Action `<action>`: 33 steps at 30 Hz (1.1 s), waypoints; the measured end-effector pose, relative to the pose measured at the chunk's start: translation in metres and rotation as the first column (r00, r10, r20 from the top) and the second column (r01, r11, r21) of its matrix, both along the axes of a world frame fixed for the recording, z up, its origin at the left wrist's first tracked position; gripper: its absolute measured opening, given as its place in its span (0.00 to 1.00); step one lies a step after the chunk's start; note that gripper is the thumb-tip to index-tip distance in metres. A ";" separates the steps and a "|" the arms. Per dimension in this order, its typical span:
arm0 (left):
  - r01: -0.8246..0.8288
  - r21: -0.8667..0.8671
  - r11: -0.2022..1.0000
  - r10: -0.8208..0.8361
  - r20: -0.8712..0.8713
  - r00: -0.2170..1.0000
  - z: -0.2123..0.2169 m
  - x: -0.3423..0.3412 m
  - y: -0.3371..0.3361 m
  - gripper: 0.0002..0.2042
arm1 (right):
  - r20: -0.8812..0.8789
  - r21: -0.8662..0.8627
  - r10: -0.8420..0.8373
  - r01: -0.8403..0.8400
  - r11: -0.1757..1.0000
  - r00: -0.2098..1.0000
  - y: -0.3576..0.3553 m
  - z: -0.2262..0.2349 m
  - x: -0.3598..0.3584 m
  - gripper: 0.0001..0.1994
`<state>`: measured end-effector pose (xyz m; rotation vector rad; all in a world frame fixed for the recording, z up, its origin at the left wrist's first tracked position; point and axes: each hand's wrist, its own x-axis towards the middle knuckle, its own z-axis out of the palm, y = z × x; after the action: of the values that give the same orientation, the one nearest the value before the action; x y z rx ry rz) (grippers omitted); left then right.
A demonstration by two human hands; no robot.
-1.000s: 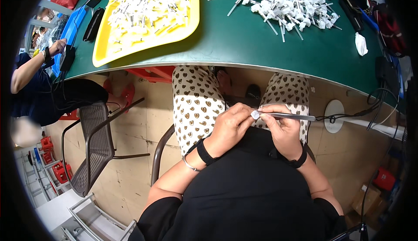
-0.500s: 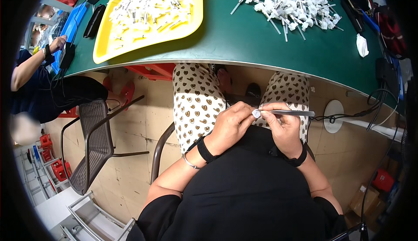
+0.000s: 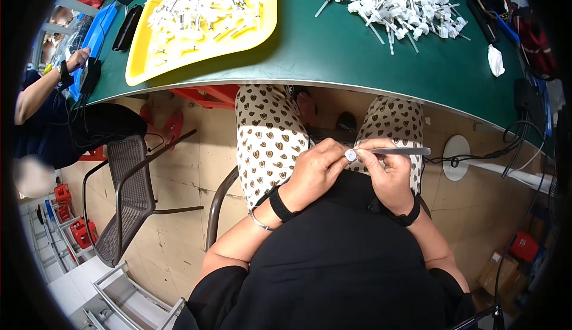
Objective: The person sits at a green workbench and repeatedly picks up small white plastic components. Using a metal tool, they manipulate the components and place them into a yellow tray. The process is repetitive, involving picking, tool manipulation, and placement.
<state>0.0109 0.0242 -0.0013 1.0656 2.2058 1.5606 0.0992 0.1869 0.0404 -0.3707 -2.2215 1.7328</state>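
The left hand [image 3: 316, 169] pinched a white piece [image 3: 350, 155], the right hand [image 3: 390, 178] a metal tool [image 3: 405, 151], seemingly mid-work; whether yellow tray [image 3: 136, 72] or white heap [image 3: 399, 8] held finished ones was unclear.

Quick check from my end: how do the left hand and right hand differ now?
The left hand pinches a small white piece at its fingertips; the right hand holds a slim grey metal tool pointing toward that piece. The left hand has a silver bracelet behind it, the right hand none. Both have black wristbands.
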 end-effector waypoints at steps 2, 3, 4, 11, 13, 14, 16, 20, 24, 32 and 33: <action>0.004 -0.006 1.000 -0.004 0.016 1.000 -0.002 0.000 0.000 0.04 | 0.002 -0.024 -0.006 0.006 1.000 1.000 0.000 0.000 0.000 0.02; 0.004 0.000 1.000 -0.004 0.014 1.000 -0.002 0.000 0.000 0.04 | 0.003 -0.029 -0.008 0.008 1.000 1.000 0.000 0.000 0.000 0.02; 0.003 0.006 1.000 -0.003 0.012 1.000 -0.003 0.000 0.000 0.04 | 0.003 -0.035 -0.010 0.010 0.999 1.000 0.000 0.000 0.001 0.02; 0.008 0.036 0.999 -0.008 0.006 1.000 -0.004 0.001 0.000 0.04 | -0.030 0.160 0.068 -0.062 0.985 0.997 0.005 0.001 0.000 0.03; 0.024 0.033 0.999 -0.024 -0.003 1.000 -0.004 0.001 0.000 0.04 | -0.039 0.215 0.107 -0.096 0.972 0.994 0.006 0.002 -0.001 0.02; 0.032 0.031 0.999 -0.032 -0.008 0.999 -0.004 0.001 -0.001 0.04 | -0.035 0.237 0.118 -0.107 0.966 0.992 0.007 0.002 -0.001 0.02; 0.036 0.034 0.999 -0.036 -0.004 0.999 -0.006 0.001 -0.001 0.04 | -0.028 0.280 0.142 -0.129 0.951 0.989 0.008 0.003 -0.001 0.02; 0.022 0.070 0.997 -0.027 0.070 0.997 -0.003 0.001 -0.001 0.06 | 0.044 -0.089 0.024 -0.020 0.996 0.999 0.000 0.008 0.003 0.03; 0.026 0.070 0.997 -0.034 0.104 0.994 -0.001 -0.001 -0.001 0.06 | 0.014 -0.227 -0.029 0.032 0.973 0.999 -0.001 -0.001 0.006 0.04; 0.016 0.087 0.996 -0.022 0.067 0.998 -0.002 0.000 -0.001 0.06 | -0.028 -0.041 0.039 -0.040 0.998 0.999 0.000 -0.003 0.004 0.05; 0.015 0.080 0.997 -0.020 0.066 0.998 -0.002 0.000 -0.002 0.06 | -0.031 -0.053 0.036 -0.037 0.998 0.999 -0.001 -0.004 0.004 0.05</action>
<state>0.0109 0.0224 -0.0036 1.0357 2.1012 1.6649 0.1029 0.1863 0.0365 -0.3153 -2.1778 1.8071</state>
